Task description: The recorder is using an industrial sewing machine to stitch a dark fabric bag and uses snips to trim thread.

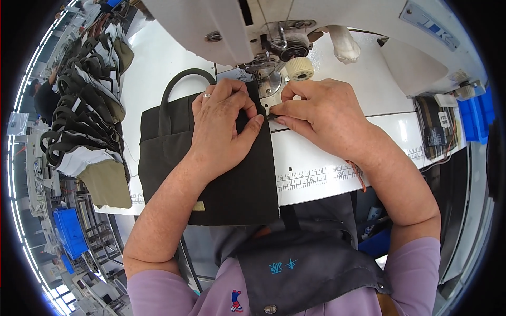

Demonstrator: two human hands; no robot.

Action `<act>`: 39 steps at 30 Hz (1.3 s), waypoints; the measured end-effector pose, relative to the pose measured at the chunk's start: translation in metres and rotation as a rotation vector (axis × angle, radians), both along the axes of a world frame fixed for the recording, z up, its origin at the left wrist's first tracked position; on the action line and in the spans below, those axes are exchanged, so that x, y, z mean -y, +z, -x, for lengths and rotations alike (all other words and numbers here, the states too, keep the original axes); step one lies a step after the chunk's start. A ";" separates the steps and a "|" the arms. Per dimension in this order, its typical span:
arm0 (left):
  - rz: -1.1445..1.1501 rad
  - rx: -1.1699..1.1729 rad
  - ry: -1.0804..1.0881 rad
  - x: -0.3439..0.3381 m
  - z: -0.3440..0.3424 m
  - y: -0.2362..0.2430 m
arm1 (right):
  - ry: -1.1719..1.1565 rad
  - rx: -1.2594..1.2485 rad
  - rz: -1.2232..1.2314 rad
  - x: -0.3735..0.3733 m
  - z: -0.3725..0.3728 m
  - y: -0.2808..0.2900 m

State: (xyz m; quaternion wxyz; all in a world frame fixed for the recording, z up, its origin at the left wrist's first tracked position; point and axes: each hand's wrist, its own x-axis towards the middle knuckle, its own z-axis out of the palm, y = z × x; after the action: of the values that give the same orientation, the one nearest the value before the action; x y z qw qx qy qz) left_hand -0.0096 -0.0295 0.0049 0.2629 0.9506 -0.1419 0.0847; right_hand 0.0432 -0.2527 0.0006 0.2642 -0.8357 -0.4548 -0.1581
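Observation:
A dark olive fabric bag piece (237, 184) with a looped handle (182, 75) lies on the white sewing table, its near edge hanging over the front. My left hand (224, 118), a ring on one finger, rests on the fabric and pinches its right edge between thumb and forefinger. Just across that edge, my right hand (321, 110) is closed in a pinch on a small dark tab of fabric (272, 117). Both sets of fingertips almost meet, in front of the sewing machine's needle plate (270, 84). How the tab joins the bag is hidden by the fingers.
The sewing machine head (211, 26) with its cream knob (299, 68) overhangs the far side. A ruler strip (316, 176) runs along the table's front. Stacked handled bag pieces (87, 105) stand at left; a dark striped bundle (436, 129) and blue bin (477, 118) are at right.

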 end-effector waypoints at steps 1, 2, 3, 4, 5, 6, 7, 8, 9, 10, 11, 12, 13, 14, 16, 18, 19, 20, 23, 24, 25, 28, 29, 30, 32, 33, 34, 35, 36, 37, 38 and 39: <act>0.002 0.003 -0.003 0.000 0.001 0.000 | -0.002 0.014 0.023 -0.001 0.000 0.000; 0.007 0.005 0.004 -0.001 0.001 0.000 | 0.005 0.015 0.028 -0.001 0.001 0.001; 0.015 0.003 0.002 -0.001 0.002 0.001 | -0.002 0.031 0.047 -0.002 0.002 0.002; 0.022 0.002 -0.001 -0.001 0.003 0.001 | -0.010 0.046 0.065 -0.002 0.003 0.003; 0.026 0.004 0.004 -0.002 0.003 0.000 | -0.005 0.048 0.069 -0.003 0.003 0.004; 0.046 0.016 -0.002 -0.003 0.004 0.000 | -0.004 0.033 0.083 -0.003 0.004 0.004; 0.066 0.030 -0.010 -0.003 0.004 0.001 | -0.003 0.019 0.096 -0.003 0.005 0.005; 0.068 0.033 -0.006 -0.006 0.005 0.000 | 0.000 0.022 0.099 -0.003 0.006 0.006; 0.098 0.036 -0.075 -0.010 0.006 -0.001 | -0.005 0.032 0.101 -0.004 0.006 0.006; 0.129 0.039 -0.148 -0.014 0.006 -0.002 | -0.013 0.042 0.104 -0.003 0.006 0.006; 0.131 0.042 -0.147 -0.015 0.009 0.000 | -0.012 0.044 0.106 -0.003 0.006 0.005; -0.026 0.076 -0.169 -0.016 0.016 0.002 | -0.020 0.043 0.102 -0.003 0.007 0.005; -0.185 0.110 -0.190 -0.016 0.023 0.004 | -0.028 0.042 0.095 -0.003 0.007 0.004; -0.185 0.110 -0.189 -0.014 0.029 0.004 | -0.027 0.043 0.095 -0.003 0.007 0.004; -0.080 0.046 -0.132 -0.010 0.039 0.002 | -0.041 0.032 0.129 -0.003 0.007 0.004; -0.091 0.045 -0.128 -0.009 0.040 0.003 | -0.047 0.048 0.105 -0.005 0.007 0.002; -0.102 0.043 -0.124 -0.008 0.040 0.003 | -0.053 0.065 0.081 -0.006 0.007 0.001; -0.101 0.044 -0.123 -0.008 0.040 0.003 | -0.052 0.066 0.082 -0.006 0.007 0.001; -0.100 0.056 -0.116 -0.007 0.036 0.002 | -0.079 0.066 0.071 -0.006 0.007 0.002; -0.095 0.064 -0.104 -0.007 0.034 0.001 | -0.080 0.046 0.055 -0.004 0.006 0.003; -0.089 0.073 -0.090 -0.007 0.032 -0.001 | -0.080 0.026 0.039 -0.003 0.005 0.004; -0.065 0.081 -0.061 -0.007 0.021 -0.002 | -0.111 -0.032 0.111 -0.001 0.006 0.009; -0.064 0.085 -0.060 -0.008 0.017 -0.003 | -0.110 -0.028 0.112 -0.001 0.005 0.008; -0.052 0.092 -0.057 -0.008 0.013 -0.004 | -0.086 -0.048 0.149 -0.002 0.004 0.005; -0.041 0.098 -0.052 -0.010 0.008 -0.005 | -0.059 -0.069 0.187 -0.004 0.003 0.001; -0.038 0.097 -0.045 -0.011 0.006 -0.006 | -0.060 -0.032 0.211 -0.005 0.002 0.000; -0.034 0.098 -0.039 -0.011 0.004 -0.006 | -0.062 0.008 0.237 -0.006 0.001 0.000; -0.032 0.101 -0.037 -0.012 0.002 -0.005 | -0.061 0.011 0.239 -0.007 0.001 0.000; -0.042 0.103 -0.034 -0.013 -0.001 -0.005 | -0.074 0.020 0.244 -0.008 0.000 0.001; -0.053 0.105 -0.030 -0.014 -0.003 -0.006 | -0.085 0.029 0.248 -0.009 0.000 0.000; -0.052 0.107 -0.028 -0.014 -0.005 -0.006 | -0.083 0.031 0.249 -0.009 0.000 0.001; -0.057 0.110 -0.032 -0.014 -0.007 -0.007 | -0.095 0.020 0.260 -0.010 0.000 0.001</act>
State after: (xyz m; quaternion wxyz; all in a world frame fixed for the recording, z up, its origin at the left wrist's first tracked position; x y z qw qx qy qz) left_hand -0.0025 -0.0154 -0.0020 0.2286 0.9493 -0.1735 0.1285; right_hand 0.0428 -0.2428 0.0016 0.1413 -0.8817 -0.4342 -0.1186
